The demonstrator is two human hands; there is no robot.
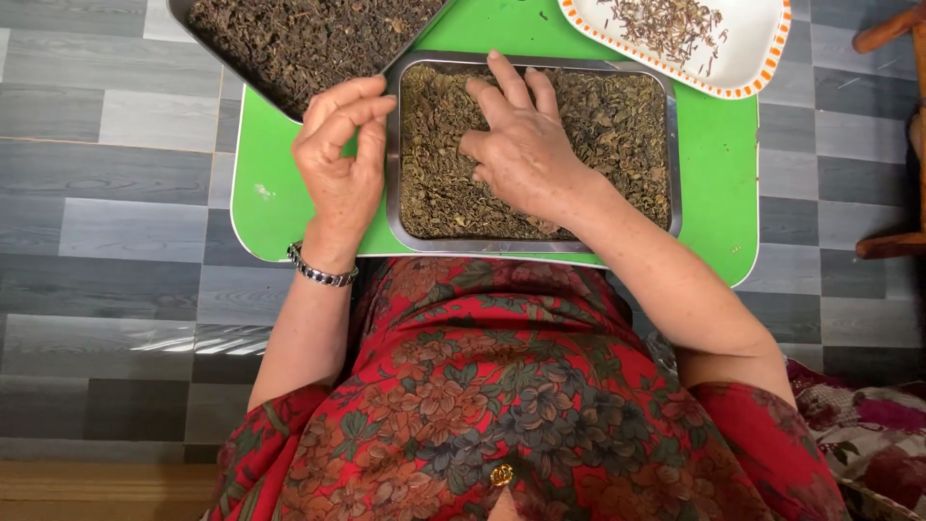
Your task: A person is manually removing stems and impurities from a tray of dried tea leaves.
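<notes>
Head view, looking straight down. Rectangular metal tray point(672, 145) sits on a green table point(719, 193), centre of scene, filled with dried olive-brown leaves point(617, 125) in an even layer.

Right hand point(521, 145): palm down inside the tray, fingers spread and pressed into the leaves, reaching toward the far rim. Fingertips partly buried in the leaves; whether anything is pinched under them cannot be told from this angle.

Left hand point(342, 159): just left of the tray, over its left rim and the green surface. Fingers curled inward, thumb meeting the fingertips in a loose pinch; possibly a small fragment between them, too small to confirm. Beaded metal bracelet point(321, 271) on that wrist.

Far left: second metal tray point(179, 12), set at an angle, with darker dried leaves, its corner touching the first tray's far-left corner. Far right: white dish with orange-dashed rim point(762, 68), holding a sparse scatter of stems and bits, apart from the main tray.

Near edge: red floral garment point(502, 386). Grey plank floor point(116, 193) around the table.
</notes>
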